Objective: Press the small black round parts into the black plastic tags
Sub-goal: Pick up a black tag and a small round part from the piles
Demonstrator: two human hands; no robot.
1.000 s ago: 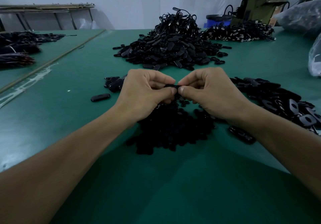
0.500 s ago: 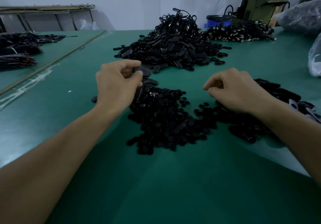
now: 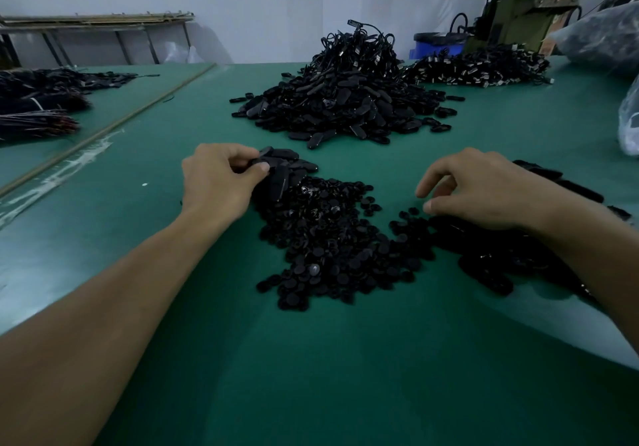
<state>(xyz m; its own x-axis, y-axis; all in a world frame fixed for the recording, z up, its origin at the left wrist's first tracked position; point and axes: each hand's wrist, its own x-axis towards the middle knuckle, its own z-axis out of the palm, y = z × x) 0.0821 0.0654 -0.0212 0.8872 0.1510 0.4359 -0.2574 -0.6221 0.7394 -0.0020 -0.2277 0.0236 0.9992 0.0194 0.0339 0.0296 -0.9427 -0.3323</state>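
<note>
A heap of small black round parts (image 3: pixel 332 245) lies on the green table in front of me. A small cluster of black plastic tags (image 3: pixel 287 169) sits at the heap's far left edge. My left hand (image 3: pixel 218 179) reaches into that cluster, its thumb and curled fingers pinching a tag. My right hand (image 3: pixel 484 189) hovers over the right side of the round parts, fingers loosely curled, thumb and forefinger apart just above a few stray parts (image 3: pixel 408 212). It holds nothing that I can see. More tags (image 3: pixel 560 182) lie behind my right hand.
A big pile of black tags (image 3: pixel 345 99) rises at the table's middle back, with a second pile with metal ends (image 3: pixel 484 68) to the back right. Dark bundles (image 3: pixel 41 99) lie at far left. A machine (image 3: pixel 518 20) and plastic bags (image 3: pixel 629 124) stand at right.
The hands, joined over one tag a second ago, parted. The left went to the tag cluster on the left and lowered into it; the right dropped toward the round parts.
</note>
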